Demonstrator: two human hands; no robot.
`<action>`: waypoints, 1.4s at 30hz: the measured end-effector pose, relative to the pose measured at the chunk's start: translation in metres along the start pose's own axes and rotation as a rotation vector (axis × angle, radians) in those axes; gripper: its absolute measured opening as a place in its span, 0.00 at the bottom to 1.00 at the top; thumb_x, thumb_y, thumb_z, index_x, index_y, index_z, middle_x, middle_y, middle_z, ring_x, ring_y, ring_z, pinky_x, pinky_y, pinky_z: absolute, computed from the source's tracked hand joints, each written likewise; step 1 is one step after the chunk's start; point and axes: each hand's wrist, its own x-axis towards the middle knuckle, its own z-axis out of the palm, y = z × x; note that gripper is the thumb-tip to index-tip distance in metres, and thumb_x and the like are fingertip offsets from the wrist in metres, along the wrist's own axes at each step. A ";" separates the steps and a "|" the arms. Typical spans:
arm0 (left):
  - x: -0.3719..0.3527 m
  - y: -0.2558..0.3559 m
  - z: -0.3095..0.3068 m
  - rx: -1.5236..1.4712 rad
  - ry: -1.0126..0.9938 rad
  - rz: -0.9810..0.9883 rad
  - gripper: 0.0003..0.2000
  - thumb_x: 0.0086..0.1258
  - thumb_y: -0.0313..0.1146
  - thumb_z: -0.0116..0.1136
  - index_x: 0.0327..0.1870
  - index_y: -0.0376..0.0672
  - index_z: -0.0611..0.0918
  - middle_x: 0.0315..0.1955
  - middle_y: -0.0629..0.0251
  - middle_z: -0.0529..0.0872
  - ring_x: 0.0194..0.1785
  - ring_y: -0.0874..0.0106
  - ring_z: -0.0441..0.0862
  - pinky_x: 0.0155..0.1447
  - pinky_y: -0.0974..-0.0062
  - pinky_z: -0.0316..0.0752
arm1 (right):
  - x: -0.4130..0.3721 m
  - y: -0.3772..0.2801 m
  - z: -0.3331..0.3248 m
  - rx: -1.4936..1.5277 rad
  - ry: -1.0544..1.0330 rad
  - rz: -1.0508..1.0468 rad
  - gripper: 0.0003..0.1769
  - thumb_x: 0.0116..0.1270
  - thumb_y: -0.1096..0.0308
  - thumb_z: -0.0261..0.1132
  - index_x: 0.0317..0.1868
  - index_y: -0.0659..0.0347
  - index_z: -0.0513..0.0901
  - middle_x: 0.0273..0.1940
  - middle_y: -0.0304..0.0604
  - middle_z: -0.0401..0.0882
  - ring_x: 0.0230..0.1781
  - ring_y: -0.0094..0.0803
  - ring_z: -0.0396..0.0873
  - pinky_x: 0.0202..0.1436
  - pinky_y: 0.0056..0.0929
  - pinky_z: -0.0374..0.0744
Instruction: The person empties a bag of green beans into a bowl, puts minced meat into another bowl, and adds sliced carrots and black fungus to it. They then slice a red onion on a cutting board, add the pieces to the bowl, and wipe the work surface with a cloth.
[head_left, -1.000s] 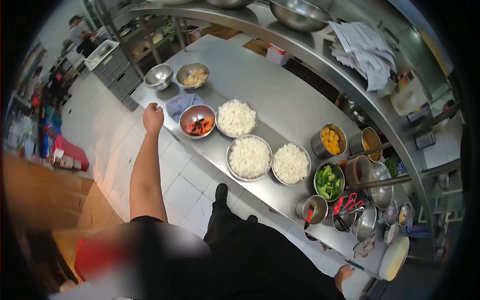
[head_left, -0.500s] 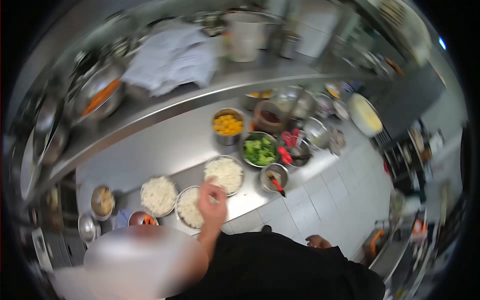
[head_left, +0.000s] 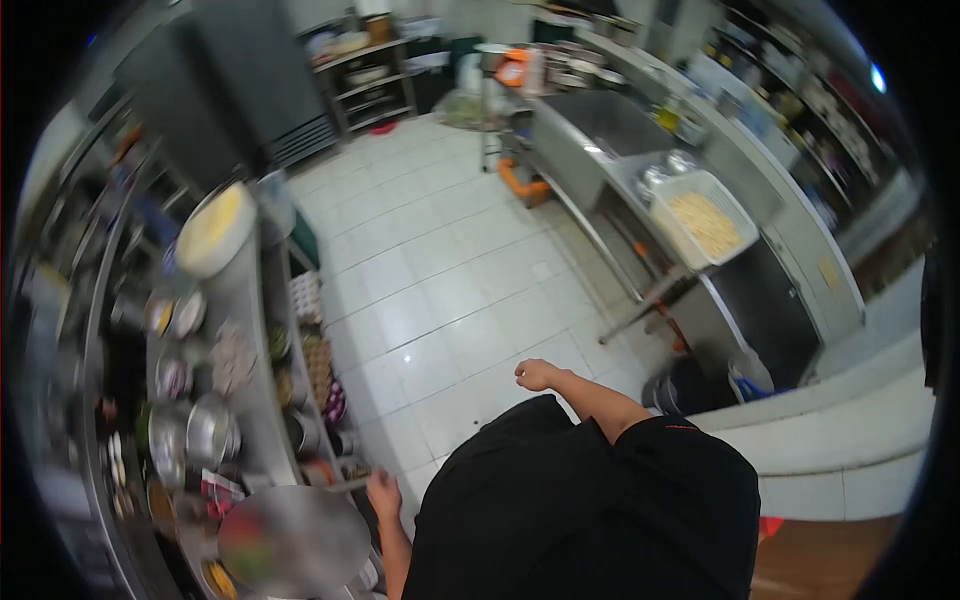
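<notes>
My left hand [head_left: 382, 493] hangs low beside the front edge of the steel counter [head_left: 250, 400], blurred, its fingers hard to make out. My right hand [head_left: 538, 374] is held out over the tiled floor, fingers loosely curled in, and no object shows in it. Closest to my left hand are the counter edge and a lower shelf. On the counter stand a metal bowl [head_left: 213, 430] and a red-handled utensil [head_left: 220, 490]. A smeared oval patch hides part of the counter's near end.
A white tub with yellow contents [head_left: 215, 232] stands at the counter's far end. Egg trays [head_left: 318, 370] sit below the counter. Across the tiled floor [head_left: 430, 290] are a steel sink [head_left: 600, 120] and a white basket of pale strips [head_left: 740, 205]. A grey fridge [head_left: 255, 85] stands behind.
My view and body have turned right, from the counter with plates of white shreds towards the floor and sink. My left hand has left the plates; my right hand has come forward.
</notes>
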 end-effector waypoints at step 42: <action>0.295 0.296 0.248 0.482 -0.767 -0.098 0.20 0.66 0.35 0.65 0.58 0.36 0.80 0.34 0.53 0.88 0.34 0.68 0.87 0.37 0.71 0.80 | 0.122 0.381 -0.630 -0.333 0.677 0.963 0.12 0.67 0.69 0.60 0.46 0.59 0.88 0.45 0.52 0.88 0.47 0.47 0.87 0.48 0.43 0.85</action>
